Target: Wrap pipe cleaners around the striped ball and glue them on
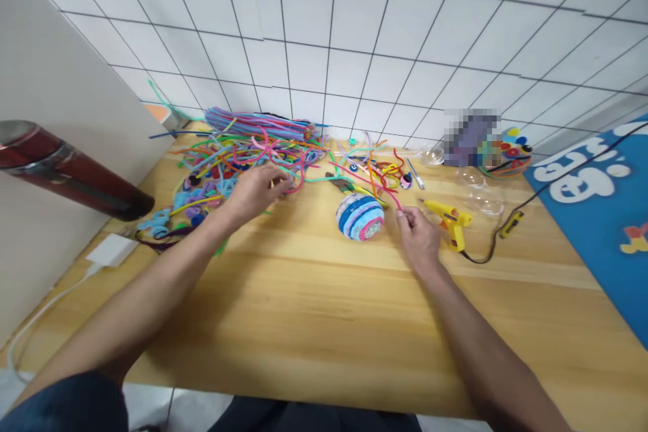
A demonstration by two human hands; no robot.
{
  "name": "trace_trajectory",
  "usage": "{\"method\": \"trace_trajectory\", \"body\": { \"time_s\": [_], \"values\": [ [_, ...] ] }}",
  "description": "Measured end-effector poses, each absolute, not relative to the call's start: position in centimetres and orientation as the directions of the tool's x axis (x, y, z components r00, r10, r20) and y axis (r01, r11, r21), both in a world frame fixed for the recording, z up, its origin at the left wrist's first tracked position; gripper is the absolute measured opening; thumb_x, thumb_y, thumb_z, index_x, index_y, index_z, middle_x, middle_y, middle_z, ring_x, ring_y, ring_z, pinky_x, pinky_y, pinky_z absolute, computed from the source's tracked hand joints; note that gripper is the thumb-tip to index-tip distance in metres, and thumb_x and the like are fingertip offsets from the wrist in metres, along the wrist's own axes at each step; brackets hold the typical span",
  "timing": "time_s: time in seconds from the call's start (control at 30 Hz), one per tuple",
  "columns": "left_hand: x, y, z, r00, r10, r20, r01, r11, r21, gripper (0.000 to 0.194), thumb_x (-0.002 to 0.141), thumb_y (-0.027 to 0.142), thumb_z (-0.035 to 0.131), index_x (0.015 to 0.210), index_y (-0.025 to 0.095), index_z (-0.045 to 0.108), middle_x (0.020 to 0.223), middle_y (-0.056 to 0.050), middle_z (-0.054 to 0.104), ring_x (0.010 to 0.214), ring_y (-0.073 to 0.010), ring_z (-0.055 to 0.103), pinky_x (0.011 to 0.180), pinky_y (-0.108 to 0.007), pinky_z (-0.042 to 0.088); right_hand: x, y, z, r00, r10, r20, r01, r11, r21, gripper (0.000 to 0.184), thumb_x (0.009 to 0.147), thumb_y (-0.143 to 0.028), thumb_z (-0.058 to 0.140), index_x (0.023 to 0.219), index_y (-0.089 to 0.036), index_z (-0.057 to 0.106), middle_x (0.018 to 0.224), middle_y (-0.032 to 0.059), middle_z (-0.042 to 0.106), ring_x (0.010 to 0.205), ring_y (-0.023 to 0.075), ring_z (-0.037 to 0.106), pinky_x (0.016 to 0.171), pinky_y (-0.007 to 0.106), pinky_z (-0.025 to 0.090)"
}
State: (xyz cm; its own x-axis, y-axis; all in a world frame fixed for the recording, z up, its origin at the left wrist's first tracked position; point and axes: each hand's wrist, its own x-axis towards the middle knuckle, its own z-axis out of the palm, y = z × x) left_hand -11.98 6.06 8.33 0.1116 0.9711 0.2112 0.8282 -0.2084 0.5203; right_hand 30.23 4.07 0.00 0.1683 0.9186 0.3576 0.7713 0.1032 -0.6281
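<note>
We note wooden bench [314, 310] along white-tiled wall [304, 20]; right grip [420, 239] pinches pink stem [395, 200]; left grip [258, 190], we cannot tell.

- Pipe cleaners [256, 123], upper left: fuzzy, matt
- Ball [358, 217], centre: matt, ridged
- Glue gun [451, 217], right: smooth plastic
- Flask [71, 172], left: glossy, metallic
- Tabletop [314, 324]: smooth wood

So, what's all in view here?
Striped ball: one, blue and pink, centre
Pipe cleaners: many, multicoloured, back left
Pliers: one, grey-yellow, behind ball
Glue gun: one, yellow, right
Clear balls: several, colourless, right
Slim tool: one, pale, back
Blurred item: one, purple, right
Flask: one, red, left
Adapter: one, white, left
Sheet: one, blue, right
Table: one, tan, underneath
Wall: one, white, behind
Left hand: one, by pipe cleaners
Right hand: one, holding pink pipe cleaner
</note>
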Motion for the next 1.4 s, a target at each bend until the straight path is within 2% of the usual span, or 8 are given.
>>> {"method": "trace_trajectory", "body": {
  "time_s": [0.07, 0.2, 0.33, 0.5, 0.9, 1.07, 1.27, 1.4],
  "values": [
    [-10.7, 6.3, 7.0, 0.152, 0.978, 0.146, 0.920, -0.194, 0.341, 0.028, 0.100, 0.040, 0.069, 0.110, 0.021, 0.086, 0.111, -0.013, 0.084, 0.094, -0.0271, 0.076, 0.078, -0.032, 0.052, 30.2, 3.9, 0.2, 0.167, 0.924, 0.344, 0.769, 0.096, -0.632, 0.061, 0.100, -0.075, 0.054, 0.107, -0.022, 0.082, 0.079, 0.0088, 0.082, 0.075, 0.0278, 0.073, 0.074, 0.037, 0.052],
    [-9.8, 7.7, 5.9, 0.164, 0.981, 0.107, 0.919, -0.191, 0.345, 0.017, 0.096, 0.030, 0.070, 0.092, 0.020, 0.082, 0.106, -0.014, 0.084, 0.093, -0.0285, 0.076, 0.075, -0.032, 0.050, 30.0, 3.6, 0.4, 0.174, 0.928, 0.329, 0.777, 0.076, -0.625, 0.061, 0.098, -0.074, 0.055, 0.108, -0.021, 0.084, 0.080, 0.0099, 0.083, 0.076, 0.0283, 0.074, 0.074, 0.038, 0.052],
    [-11.8, 8.9, 7.7, 0.165, 0.980, 0.115, 0.865, -0.200, 0.460, 0.033, 0.104, 0.042, 0.064, 0.083, 0.020, 0.077, 0.083, -0.005, 0.075, 0.078, -0.0202, 0.069, 0.072, -0.027, 0.047, 30.1, 3.5, 0.3, 0.160, 0.938, 0.309, 0.788, 0.067, -0.613, 0.061, 0.099, -0.073, 0.055, 0.109, -0.022, 0.086, 0.081, 0.0102, 0.084, 0.076, 0.0282, 0.075, 0.074, 0.037, 0.053],
    [-14.5, 9.1, 10.7, -0.013, 0.992, 0.123, 0.578, -0.093, 0.811, 0.056, 0.091, 0.072, 0.079, 0.075, 0.019, 0.070, 0.059, 0.006, 0.043, 0.055, -0.0108, 0.034, 0.056, -0.026, 0.024, 30.1, 3.6, 0.1, 0.163, 0.940, 0.301, 0.784, 0.062, -0.617, 0.067, 0.099, -0.079, 0.053, 0.110, -0.021, 0.086, 0.084, 0.0114, 0.086, 0.078, 0.0293, 0.076, 0.075, 0.038, 0.053],
    [-14.6, 9.9, 13.0, -0.105, 0.968, 0.229, 0.244, -0.198, 0.949, 0.050, 0.092, 0.054, 0.092, 0.068, 0.019, 0.065, 0.056, 0.005, 0.051, 0.051, -0.0078, 0.040, 0.051, -0.022, 0.030, 29.9, 3.5, 0.3, 0.238, 0.931, 0.276, 0.752, 0.003, -0.659, 0.083, 0.095, -0.093, 0.050, 0.111, -0.020, 0.085, 0.089, 0.0131, 0.087, 0.079, 0.0299, 0.076, 0.079, 0.042, 0.055],
    [-13.4, 10.1, 13.4, -0.103, 0.950, 0.294, 0.136, -0.280, 0.950, 0.043, 0.094, 0.054, 0.092, 0.081, 0.017, 0.077, 0.062, 0.002, 0.058, 0.054, -0.0088, 0.047, 0.052, -0.022, 0.037, 29.8, 3.4, 0.5, 0.248, 0.920, 0.304, 0.748, 0.018, -0.663, 0.082, 0.095, -0.093, 0.052, 0.109, -0.020, 0.086, 0.089, 0.0143, 0.087, 0.079, 0.0301, 0.076, 0.075, 0.040, 0.055],
    [-14.4, 12.0, 15.3, -0.196, 0.950, 0.241, 0.054, -0.235, 0.970, 0.022, 0.111, 0.032, 0.070, 0.102, 0.015, 0.082, 0.073, 0.002, 0.060, 0.056, -0.0083, 0.051, 0.058, -0.020, 0.045, 29.7, 3.4, 0.5, 0.263, 0.916, 0.304, 0.742, 0.009, -0.670, 0.084, 0.094, -0.096, 0.053, 0.108, -0.020, 0.086, 0.081, 0.0122, 0.084, 0.075, 0.0307, 0.074, 0.073, 0.042, 0.053],
    [-14.2, 13.5, 14.7, -0.219, 0.935, 0.277, 0.181, -0.240, 0.954, 0.029, 0.113, 0.032, 0.071, 0.135, 0.014, 0.079, 0.111, -0.007, 0.081, 0.071, -0.0109, 0.069, 0.067, -0.023, 0.053, 29.9, 3.4, 0.4, 0.260, 0.910, 0.322, 0.732, 0.031, -0.680, 0.083, 0.095, -0.096, 0.054, 0.109, -0.020, 0.085, 0.089, 0.0145, 0.087, 0.081, 0.0323, 0.077, 0.079, 0.044, 0.057]
  ]
}}
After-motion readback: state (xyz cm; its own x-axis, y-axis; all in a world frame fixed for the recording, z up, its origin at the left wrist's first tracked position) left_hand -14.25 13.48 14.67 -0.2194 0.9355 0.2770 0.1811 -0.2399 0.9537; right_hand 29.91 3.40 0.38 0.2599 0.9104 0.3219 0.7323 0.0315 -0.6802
